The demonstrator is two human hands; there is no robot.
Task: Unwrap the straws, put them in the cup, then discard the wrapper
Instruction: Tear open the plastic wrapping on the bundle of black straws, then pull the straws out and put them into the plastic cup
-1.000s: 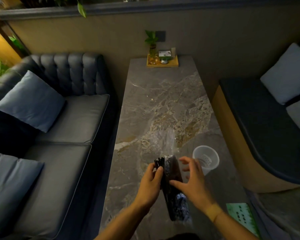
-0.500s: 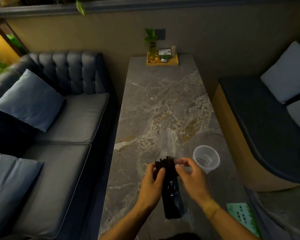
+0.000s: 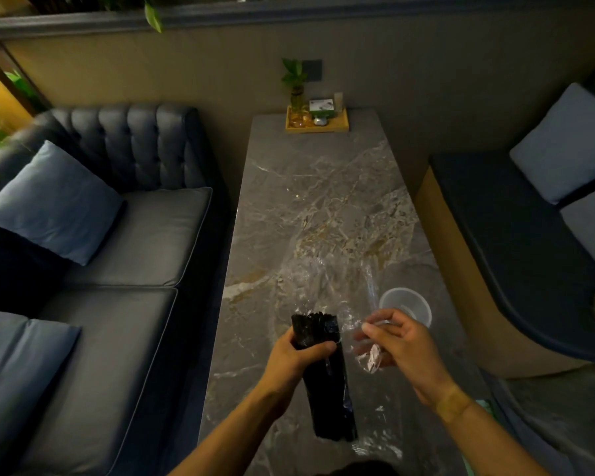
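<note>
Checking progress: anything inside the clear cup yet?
No straws in the clear cup; only faint marks show at its bottom. The right hand covers its near rim. The black straws are in the left hand.

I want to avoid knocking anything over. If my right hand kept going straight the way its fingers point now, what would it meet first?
Probably the bundle of straws gripped by the left hand: the right hand points leftward, pinching the clear wrapper. Depth is unclear.

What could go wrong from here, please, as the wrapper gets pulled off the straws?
The left hand grips the straws only near their top, so a hard tug by the right hand on the wrapper might scatter them. The loose film hangs close to the empty cup and could tip it.
</note>
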